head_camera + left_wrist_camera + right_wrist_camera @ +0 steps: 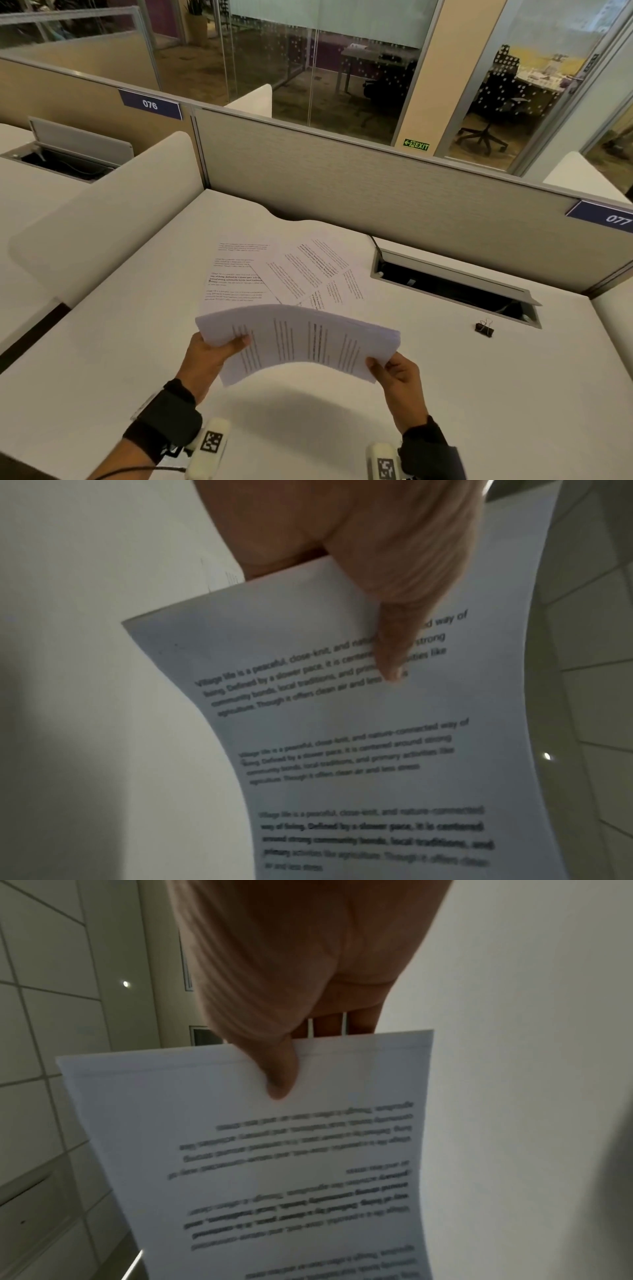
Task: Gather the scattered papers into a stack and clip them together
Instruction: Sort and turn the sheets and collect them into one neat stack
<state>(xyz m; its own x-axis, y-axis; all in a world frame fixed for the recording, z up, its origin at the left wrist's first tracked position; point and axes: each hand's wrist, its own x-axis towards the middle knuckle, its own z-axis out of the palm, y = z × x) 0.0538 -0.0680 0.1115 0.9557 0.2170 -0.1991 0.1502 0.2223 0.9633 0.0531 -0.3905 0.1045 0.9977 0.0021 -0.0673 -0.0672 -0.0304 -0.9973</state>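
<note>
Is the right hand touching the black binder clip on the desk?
Apart. In the head view the right hand pinches the held stack, while the binder clip lies alone on the desk, bare surface between.

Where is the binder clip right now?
In the head view, the binder clip lies on the desk to the right, untouched, just in front of the open cable hatch and beyond the right hand.

I see a black strap wrapped round my left wrist behind the grip, a thin black cable trailing from it. A dark sleeve cuff covers my right wrist. Each wrist carries a white camera block bearing a black-and-white square marker.
</note>
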